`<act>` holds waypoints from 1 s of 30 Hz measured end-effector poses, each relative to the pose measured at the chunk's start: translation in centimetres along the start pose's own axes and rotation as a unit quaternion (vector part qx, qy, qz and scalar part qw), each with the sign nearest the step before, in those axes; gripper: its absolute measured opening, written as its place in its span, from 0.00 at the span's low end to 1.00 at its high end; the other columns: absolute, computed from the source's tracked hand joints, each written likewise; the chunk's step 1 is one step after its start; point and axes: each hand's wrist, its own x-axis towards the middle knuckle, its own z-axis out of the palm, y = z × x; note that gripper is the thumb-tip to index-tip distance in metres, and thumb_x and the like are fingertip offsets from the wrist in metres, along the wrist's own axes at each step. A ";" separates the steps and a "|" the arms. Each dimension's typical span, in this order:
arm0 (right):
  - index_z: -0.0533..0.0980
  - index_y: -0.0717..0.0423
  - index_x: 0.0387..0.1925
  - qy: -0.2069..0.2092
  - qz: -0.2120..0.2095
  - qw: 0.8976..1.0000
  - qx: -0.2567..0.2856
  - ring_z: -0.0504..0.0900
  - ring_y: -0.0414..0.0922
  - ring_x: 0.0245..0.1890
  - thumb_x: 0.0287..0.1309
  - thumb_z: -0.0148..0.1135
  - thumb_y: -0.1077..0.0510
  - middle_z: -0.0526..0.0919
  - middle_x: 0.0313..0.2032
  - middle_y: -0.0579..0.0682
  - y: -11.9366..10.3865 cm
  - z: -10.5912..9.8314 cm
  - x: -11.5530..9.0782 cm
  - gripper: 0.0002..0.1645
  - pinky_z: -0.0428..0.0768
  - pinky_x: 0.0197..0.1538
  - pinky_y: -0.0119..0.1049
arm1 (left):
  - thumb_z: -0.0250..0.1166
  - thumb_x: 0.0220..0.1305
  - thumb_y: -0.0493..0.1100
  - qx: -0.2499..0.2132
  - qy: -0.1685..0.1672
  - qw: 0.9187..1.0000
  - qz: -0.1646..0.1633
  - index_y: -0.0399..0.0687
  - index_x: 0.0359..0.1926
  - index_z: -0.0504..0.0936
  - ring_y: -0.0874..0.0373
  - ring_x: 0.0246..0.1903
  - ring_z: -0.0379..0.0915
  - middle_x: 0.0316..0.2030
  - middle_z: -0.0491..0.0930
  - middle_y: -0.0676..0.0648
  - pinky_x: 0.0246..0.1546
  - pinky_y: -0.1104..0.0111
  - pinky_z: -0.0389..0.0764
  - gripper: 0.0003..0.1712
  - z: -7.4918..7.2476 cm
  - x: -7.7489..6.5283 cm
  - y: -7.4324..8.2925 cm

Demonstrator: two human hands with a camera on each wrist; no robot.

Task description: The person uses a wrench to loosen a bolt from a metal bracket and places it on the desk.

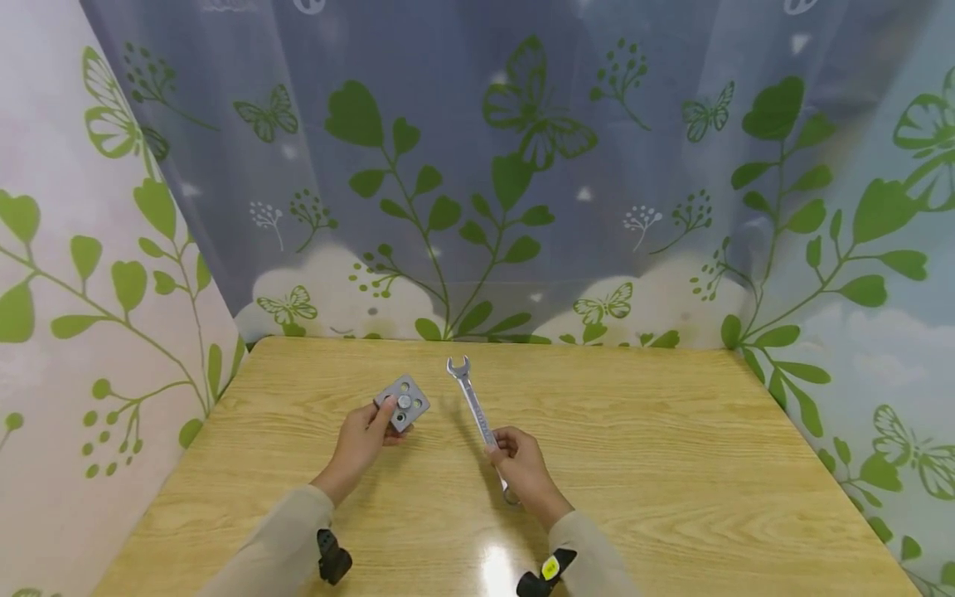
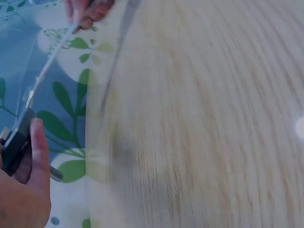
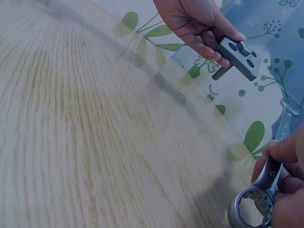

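My left hand (image 1: 363,441) holds a square grey metal plate (image 1: 416,391) by its near left side, thumb on top. Several round holes pierce the plate, and a bolt (image 1: 404,401) sits through its middle. The bolt's shank (image 3: 222,72) sticks out below the plate in the right wrist view. My right hand (image 1: 524,471) grips a silver combination wrench (image 1: 475,406) low on its shaft. The wrench's open end (image 1: 458,366) points away from me, up and left. Its ring end (image 3: 236,213) shows below the right fingers. Plate and wrench are apart, side by side.
A light wood-grain table (image 1: 671,448) lies under both hands. Behind it hangs a blue-grey curtain (image 1: 462,166) with green leaves and butterflies, and patterned cloth (image 1: 97,274) closes in the sides. Dark wrist cameras (image 1: 332,557) sit on both sleeves.
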 end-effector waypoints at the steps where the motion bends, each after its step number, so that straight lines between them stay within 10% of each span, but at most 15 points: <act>1: 0.73 0.74 0.44 -0.002 -0.002 1.000 0.003 0.75 0.41 0.32 0.62 0.56 0.70 0.78 0.34 0.57 0.0 -0.1 0.0 0.10 0.78 0.34 0.28 | 0.46 0.76 0.47 -0.001 0.000 1.000 0.003 0.26 0.50 0.76 0.45 0.32 0.83 0.33 0.84 0.36 0.36 0.59 0.86 0.25 0.0 0.0 0.0; 12: 0.69 0.78 0.44 -0.018 -0.004 0.997 0.068 0.82 0.44 0.30 0.62 0.51 0.74 0.79 0.37 0.72 -0.1 -0.4 -0.1 0.09 0.84 0.35 0.31 | 0.47 0.76 0.46 0.004 -0.022 1.000 0.019 0.27 0.56 0.73 0.52 0.34 0.79 0.41 0.79 0.34 0.38 0.61 0.86 0.24 0.1 0.0 0.5; 30: 0.69 0.78 0.45 -0.037 0.001 0.997 0.065 0.79 0.43 0.30 0.64 0.51 0.73 0.81 0.34 0.68 -0.1 -0.9 -0.8 0.10 0.82 0.35 0.33 | 0.69 0.58 0.35 -0.016 0.013 0.999 -0.025 0.32 0.46 0.77 0.56 0.32 0.81 0.37 0.79 0.39 0.40 0.60 0.86 0.17 -0.1 -0.7 1.1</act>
